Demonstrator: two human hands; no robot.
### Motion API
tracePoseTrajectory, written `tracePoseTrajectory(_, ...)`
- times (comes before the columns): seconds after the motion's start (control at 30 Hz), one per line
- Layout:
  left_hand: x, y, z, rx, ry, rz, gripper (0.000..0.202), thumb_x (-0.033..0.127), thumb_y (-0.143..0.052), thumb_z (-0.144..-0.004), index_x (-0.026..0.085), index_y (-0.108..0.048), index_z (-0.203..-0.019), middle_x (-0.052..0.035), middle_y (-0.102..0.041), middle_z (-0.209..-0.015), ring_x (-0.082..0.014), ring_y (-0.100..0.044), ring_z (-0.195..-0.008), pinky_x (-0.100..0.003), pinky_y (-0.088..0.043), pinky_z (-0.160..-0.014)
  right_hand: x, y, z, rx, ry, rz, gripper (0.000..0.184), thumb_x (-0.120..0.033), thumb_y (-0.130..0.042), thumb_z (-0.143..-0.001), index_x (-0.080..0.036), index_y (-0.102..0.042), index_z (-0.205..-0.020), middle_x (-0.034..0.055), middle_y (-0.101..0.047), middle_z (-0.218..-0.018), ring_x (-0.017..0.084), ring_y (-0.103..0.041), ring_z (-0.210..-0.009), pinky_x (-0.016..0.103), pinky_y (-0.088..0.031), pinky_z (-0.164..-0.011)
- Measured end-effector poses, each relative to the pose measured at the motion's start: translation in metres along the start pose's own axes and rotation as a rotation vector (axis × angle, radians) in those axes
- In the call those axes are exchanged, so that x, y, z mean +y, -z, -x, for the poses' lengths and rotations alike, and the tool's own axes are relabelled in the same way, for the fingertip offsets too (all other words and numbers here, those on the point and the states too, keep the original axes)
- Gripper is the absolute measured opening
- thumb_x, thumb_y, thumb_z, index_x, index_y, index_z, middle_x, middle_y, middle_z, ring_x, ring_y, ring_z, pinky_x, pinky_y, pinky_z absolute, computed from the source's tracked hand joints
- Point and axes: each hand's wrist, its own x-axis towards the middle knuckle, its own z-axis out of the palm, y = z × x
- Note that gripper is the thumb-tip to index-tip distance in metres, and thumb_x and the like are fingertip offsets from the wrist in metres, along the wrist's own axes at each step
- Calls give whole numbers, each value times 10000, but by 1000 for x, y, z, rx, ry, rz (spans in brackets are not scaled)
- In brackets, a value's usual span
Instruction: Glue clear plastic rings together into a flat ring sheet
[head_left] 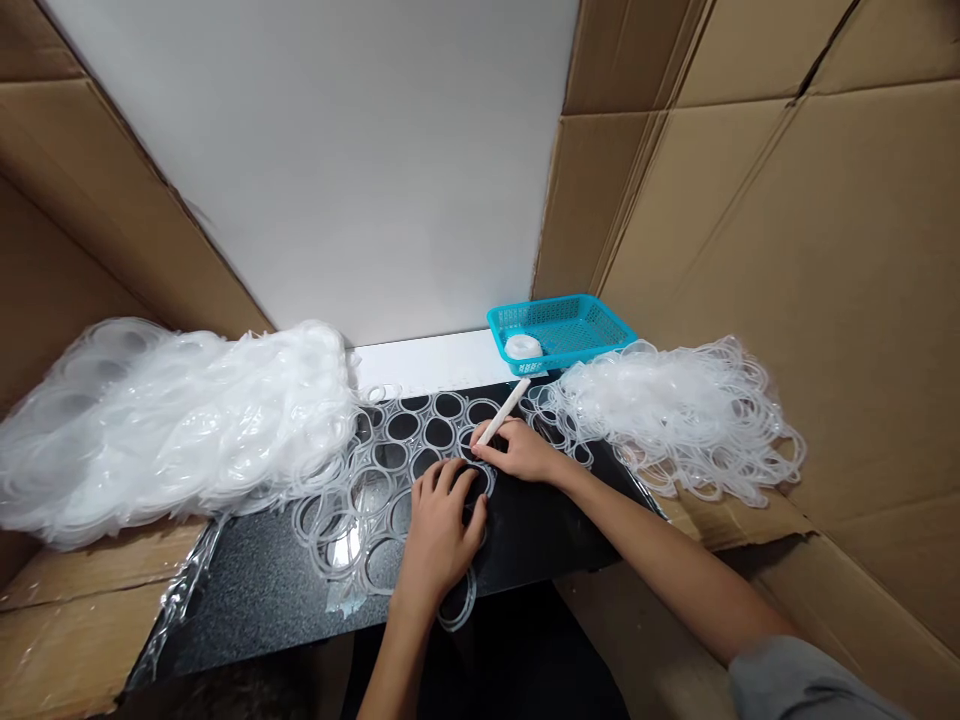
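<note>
A sheet of joined translucent rings (391, 456) lies on the black speckled tabletop (247, 585). My left hand (442, 515) rests on the sheet's right part, fingers spread and bent, holding nothing. In my right hand (521, 450) is a white pen-like stick (504, 411), gripped like a pencil and slanting up to the right. Its lower end points at a ring near the sheet's right edge; my fingers partly hide that tip, and I cannot tell whether it touches.
A tall pile of translucent ring sheets (225, 420) stands at the left. A looser heap of ring pieces (682, 415) lies at the right. Behind, a blue basket (577, 352) holds a white ring-shaped roll (523, 347). Cardboard walls (825, 260) and a white panel (337, 170) enclose the place.
</note>
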Motion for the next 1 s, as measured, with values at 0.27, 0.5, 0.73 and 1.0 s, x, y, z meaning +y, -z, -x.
tracePoseTrajectory(0.27,-1,-1,3,-9,-22,-40,332,232,-564,-1026,238,-643,-1348,-68,-661,-1444,-344,-508,-1390,-572,-442,-1134,0,-1,1,-43,11,78,122,-265,-655,-966,-214,-753,-917,40,-794,-1029,228,-723,-1003,399,-506,-1044)
tracePoseTrajectory(0.5,4,-1,0,-25,-10,-77,361,212,-581,-1000,239,-645,-1354,-76,-677,-1425,-377,-526,-1353,-623,-448,-1089,-2,-4,8,-88,180,264,184,-242,-579,-1034,-228,-762,-1019,35,-812,-1080,215,-723,-1014,385,-498,-1000)
tracePoseTrajectory(0.73,5,1,1,-22,-3,-23,305,227,-608,-987,259,-669,-1284,-62,-690,-1391,-375,-535,-1355,-625,-434,-1100,4,-11,11,-40,375,582,221,-172,-550,-1041,-209,-753,-1119,78,-817,-1067,230,-718,-969,407,-457,-904)
tracePoseTrajectory(1.0,-1,-3,5,43,26,88,231,193,-576,-994,267,-722,-1157,-43,-750,-1309,-342,-568,-1399,-593,-436,-1144,3,-1,10,51,7,190,137,-285,-632,-997,-248,-760,-1029,31,-808,-1051,219,-735,-990,377,-516,-936)
